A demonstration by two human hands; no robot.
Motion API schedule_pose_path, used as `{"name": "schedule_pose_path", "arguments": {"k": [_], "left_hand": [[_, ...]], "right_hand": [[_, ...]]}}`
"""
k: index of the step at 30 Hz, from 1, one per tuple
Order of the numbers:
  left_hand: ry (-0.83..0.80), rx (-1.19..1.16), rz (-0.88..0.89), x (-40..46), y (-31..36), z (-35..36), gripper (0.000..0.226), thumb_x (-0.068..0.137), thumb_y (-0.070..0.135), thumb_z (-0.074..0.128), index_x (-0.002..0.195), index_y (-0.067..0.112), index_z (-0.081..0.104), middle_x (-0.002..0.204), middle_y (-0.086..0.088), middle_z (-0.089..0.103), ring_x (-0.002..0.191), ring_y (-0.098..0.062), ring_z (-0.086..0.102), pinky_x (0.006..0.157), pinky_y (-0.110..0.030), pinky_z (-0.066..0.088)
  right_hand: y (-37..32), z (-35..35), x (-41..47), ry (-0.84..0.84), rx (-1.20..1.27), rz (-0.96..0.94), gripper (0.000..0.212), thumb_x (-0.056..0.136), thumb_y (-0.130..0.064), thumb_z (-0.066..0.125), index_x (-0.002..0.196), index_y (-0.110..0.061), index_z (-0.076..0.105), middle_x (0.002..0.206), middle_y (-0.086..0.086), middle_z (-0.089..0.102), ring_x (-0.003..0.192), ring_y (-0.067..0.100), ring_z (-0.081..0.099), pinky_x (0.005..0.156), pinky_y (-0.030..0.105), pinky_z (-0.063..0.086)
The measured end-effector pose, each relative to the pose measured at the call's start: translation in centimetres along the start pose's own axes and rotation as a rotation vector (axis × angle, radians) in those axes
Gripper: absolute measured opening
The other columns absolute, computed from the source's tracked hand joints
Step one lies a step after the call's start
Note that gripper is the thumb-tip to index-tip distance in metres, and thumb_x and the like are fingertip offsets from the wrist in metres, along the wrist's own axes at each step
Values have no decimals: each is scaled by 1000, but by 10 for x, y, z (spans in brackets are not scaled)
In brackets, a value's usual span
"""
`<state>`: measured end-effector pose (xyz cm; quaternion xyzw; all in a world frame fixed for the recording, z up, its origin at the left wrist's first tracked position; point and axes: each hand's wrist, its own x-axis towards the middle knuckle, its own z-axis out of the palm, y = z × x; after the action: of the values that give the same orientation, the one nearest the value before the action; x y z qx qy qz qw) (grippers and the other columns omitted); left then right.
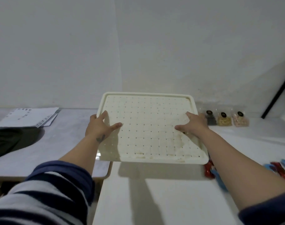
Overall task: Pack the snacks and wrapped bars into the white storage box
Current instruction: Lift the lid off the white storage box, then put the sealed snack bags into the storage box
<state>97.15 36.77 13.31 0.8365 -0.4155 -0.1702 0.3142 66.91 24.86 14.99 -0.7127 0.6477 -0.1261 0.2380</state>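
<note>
A person's two bare hands hold a cream-white square plastic lid (pixel 148 127) with a woven, perforated pattern, tilted over a white table (pixel 154 200). The left hand (pixel 99 127) grips the lid's left edge, thumb spread across the top, fingers curled at the rim. The right hand (pixel 193 123) grips the right edge, thumb on top, the other fingers hidden behind. Beyond the right hand, three small clear snack bags (pixel 224 120) stand in a row. Red and blue wrapped bars (pixel 281 169) lie on the table near the right forearm. A striped sleeve (pixel 46 195) covers the left arm. Papers (pixel 28 117) and a dark cloth (pixel 8 142) lie at left
</note>
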Motion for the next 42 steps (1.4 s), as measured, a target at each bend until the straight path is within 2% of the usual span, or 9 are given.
{"name": "schedule_pose_path", "arguments": {"k": [6, 10, 16, 20, 26, 31, 36, 39, 42], "left_hand": [[-16, 88, -1, -71, -70, 2, 95, 72, 67, 64, 150, 31, 22, 154, -5, 18, 126, -28, 48, 89, -39, 48], [-88, 104, -65, -92, -103, 14, 96, 73, 67, 64, 150, 30, 22, 155, -6, 15, 127, -29, 48, 92, -40, 48], [-183, 105, -165, -93, -131, 47, 96, 72, 65, 66, 150, 31, 21, 155, -6, 14, 129, -31, 45, 92, -42, 49], [-220, 67, -237, -85, -144, 73, 95, 71, 61, 70, 149, 31, 25, 155, -6, 16, 132, -31, 42, 96, -44, 48], [-126, 174, -228, -86, -151, 97, 76, 74, 55, 71, 139, 30, 42, 152, -4, 23, 137, -27, 33, 99, -45, 47], [-209, 191, -250, -81, -143, 95, 69, 81, 47, 68, 140, 26, 41, 155, -7, 14, 142, -29, 22, 104, -48, 42], [-301, 287, -91, -77, -105, 90, 63, 91, 36, 57, 147, 20, 32, 157, -9, 17, 143, -31, 19, 112, -44, 30], [-430, 315, 69, -79, -67, 95, 52, 93, 35, 55, 141, 20, 42, 153, -8, 29, 139, -29, 31, 113, -40, 31], [-513, 288, 164, -83, -23, 106, 48, 94, 34, 54, 139, 20, 46, 145, -8, 43, 129, -27, 46, 106, -34, 37]], "right_hand": [[18, 53, -78, -45, 21, 61, 93, 74, -47, 75, 150, -26, 24, 155, 14, 7, 144, 35, 13, 113, 45, 26], [30, 87, -100, -112, 7, 100, 92, 75, -45, 75, 149, -26, 25, 155, 16, 6, 144, 34, 11, 113, 43, 26], [51, 120, -95, -206, -46, 150, 92, 75, -46, 74, 150, -26, 24, 151, 15, 15, 139, 34, 20, 109, 43, 31], [65, 139, -80, -258, -63, 188, 93, 75, -46, 74, 150, -27, 23, 151, 13, 15, 140, 32, 19, 107, 42, 33], [79, 161, -69, -338, -116, 208, 92, 76, -48, 72, 150, -29, 22, 148, 13, 19, 139, 32, 18, 107, 38, 33], [80, 149, -68, -421, -242, 165, 80, 81, -52, 62, 148, -27, 26, 147, 12, 23, 138, 32, 20, 109, 38, 30], [74, 120, -77, -486, -318, 111, 70, 87, -52, 55, 148, -28, 28, 150, 12, 28, 139, 33, 22, 111, 37, 26], [76, 94, -88, -495, -262, 97, 65, 90, -48, 55, 146, -26, 33, 152, 9, 29, 140, 31, 24, 114, 38, 27], [86, 68, -96, -454, -200, 100, 64, 89, -47, 57, 145, -25, 36, 154, 4, 31, 140, 28, 30, 114, 41, 29]]}}
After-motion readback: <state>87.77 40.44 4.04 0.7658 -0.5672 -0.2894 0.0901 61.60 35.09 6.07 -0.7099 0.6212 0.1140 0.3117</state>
